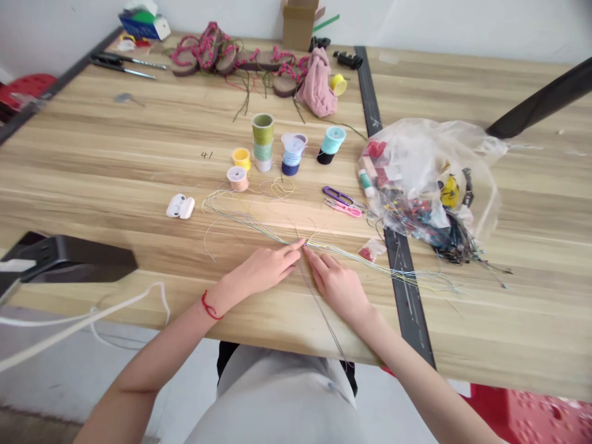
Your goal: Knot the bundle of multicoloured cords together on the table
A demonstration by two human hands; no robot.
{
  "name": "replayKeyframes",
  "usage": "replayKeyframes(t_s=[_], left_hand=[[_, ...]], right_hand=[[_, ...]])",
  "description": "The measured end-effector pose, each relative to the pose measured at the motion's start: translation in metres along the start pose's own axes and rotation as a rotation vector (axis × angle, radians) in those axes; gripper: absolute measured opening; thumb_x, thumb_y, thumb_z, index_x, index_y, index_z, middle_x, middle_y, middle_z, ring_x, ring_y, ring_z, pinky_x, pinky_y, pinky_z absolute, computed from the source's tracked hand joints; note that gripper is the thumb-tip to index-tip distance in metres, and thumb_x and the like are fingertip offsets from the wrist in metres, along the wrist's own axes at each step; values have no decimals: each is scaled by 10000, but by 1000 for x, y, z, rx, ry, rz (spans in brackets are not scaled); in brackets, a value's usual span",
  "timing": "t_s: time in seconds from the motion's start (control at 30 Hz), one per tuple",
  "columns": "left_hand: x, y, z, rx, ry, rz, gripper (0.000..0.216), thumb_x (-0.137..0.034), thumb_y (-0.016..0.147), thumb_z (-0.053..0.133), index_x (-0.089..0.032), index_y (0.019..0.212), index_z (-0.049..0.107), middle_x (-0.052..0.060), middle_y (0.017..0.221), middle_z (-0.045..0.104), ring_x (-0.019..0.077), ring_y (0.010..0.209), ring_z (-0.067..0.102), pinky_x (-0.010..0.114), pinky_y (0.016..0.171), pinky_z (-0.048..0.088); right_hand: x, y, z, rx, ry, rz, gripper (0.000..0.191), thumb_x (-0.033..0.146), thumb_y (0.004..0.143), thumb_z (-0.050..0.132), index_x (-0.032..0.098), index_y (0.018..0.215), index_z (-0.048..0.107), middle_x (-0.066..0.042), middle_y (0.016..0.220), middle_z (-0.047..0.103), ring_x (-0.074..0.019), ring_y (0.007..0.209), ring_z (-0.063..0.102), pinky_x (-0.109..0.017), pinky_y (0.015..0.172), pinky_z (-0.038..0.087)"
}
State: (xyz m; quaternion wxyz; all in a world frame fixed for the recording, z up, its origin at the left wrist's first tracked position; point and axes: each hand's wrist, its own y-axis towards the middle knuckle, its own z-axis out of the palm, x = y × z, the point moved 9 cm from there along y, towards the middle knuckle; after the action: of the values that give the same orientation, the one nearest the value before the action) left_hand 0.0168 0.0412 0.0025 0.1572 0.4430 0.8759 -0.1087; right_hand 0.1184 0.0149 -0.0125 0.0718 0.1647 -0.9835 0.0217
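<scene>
A long bundle of thin coloured threads lies across the table, pale blue, yellow and grey strands fanning out at both ends. My left hand comes in from the left, its index finger stretched along the middle of the bundle and fingertips pinched on the threads. Opposite it, my right hand has its fingers curled and its fingertips on the same spot, nearly touching the left ones. Dark thin strands run from between the hands over the table's front edge. The exact crossing under my fingertips is too small to make out.
Thread spools stand beyond the bundle. Purple thread snips, an open white earbud case and a small bag of red beads lie nearby. A plastic bag of cords is at right, a black stand at left.
</scene>
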Motion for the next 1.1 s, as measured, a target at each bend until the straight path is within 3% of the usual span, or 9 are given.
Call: replayKeyframes(t_s=[0.13, 0.2, 0.37, 0.53, 0.83, 0.93, 1.03, 1.1], left_hand=[[-2, 0, 0, 11, 44, -7, 264, -176, 991, 463, -187, 1235, 563, 105, 1578, 350, 167, 796, 736, 285, 665, 557], [-3, 0, 0, 1, 87, 0, 313, -169, 992, 448, -190, 1289, 542, 112, 1579, 345, 148, 713, 725, 282, 617, 550], [-4, -1, 3, -21, 186, 26, 463, -184, 1000, 419, -156, 1461, 392, 138, 1576, 338, 183, 779, 731, 289, 591, 549], [-4, -1, 2, 10, 212, 42, 396, -192, 1003, 424, -211, 1393, 490, 104, 1600, 296, 135, 660, 706, 272, 530, 521], [-2, -2, -4, 28, 97, 45, 416, -164, 991, 432, -249, 1387, 528, 69, 1600, 302, 156, 744, 727, 286, 638, 565], [0, -2, -5, 20, 33, 29, 394, -192, 1004, 418, -263, 1365, 558, 51, 1597, 314, 167, 822, 735, 290, 716, 575], [0, -3, -6, -10, -24, 29, 398, -224, 1025, 384, -292, 1384, 540, 31, 1599, 317, 176, 933, 728, 290, 813, 569], [1, -3, -6, -25, -48, 26, 402, -234, 1031, 375, -309, 1394, 529, 23, 1599, 317, 177, 962, 723, 293, 845, 565]], right_hand=[[0, 0, 5, 76, -41, 31, 514, 118, 933, 430, 158, 1444, 470, -101, 964, 712, -204, 833, 687, -251, 599, 508], [-1, 0, 7, 114, -53, 50, 543, 110, 919, 440, 173, 1459, 452, -101, 976, 724, -204, 836, 693, -245, 584, 506], [-3, 1, 7, 176, -71, 86, 561, 114, 925, 450, 203, 1479, 435, -97, 980, 741, -202, 827, 710, -226, 562, 492], [-3, 0, 7, 162, -81, 68, 574, 101, 929, 435, 199, 1494, 409, -96, 992, 745, -187, 810, 714, -216, 568, 496], [-6, 2, 10, 203, -12, 121, 558, 120, 946, 423, 199, 1498, 405, -95, 959, 742, -210, 783, 715, -255, 569, 513], [-9, 1, 1, 110, 157, 90, 467, 161, 973, 412, 205, 1430, 496, -93, 1000, 726, -208, 779, 705, -279, 593, 522], [-24, -5, -18, -84, 418, 66, 300, 222, 988, 438, 179, 1180, 664, -94, 968, 708, -197, 802, 684, -294, 676, 531], [-44, -14, -28, -206, 563, 109, 211, 263, 972, 500, 184, 1009, 693, -82, 924, 701, -174, 748, 655, -288, 666, 520]])
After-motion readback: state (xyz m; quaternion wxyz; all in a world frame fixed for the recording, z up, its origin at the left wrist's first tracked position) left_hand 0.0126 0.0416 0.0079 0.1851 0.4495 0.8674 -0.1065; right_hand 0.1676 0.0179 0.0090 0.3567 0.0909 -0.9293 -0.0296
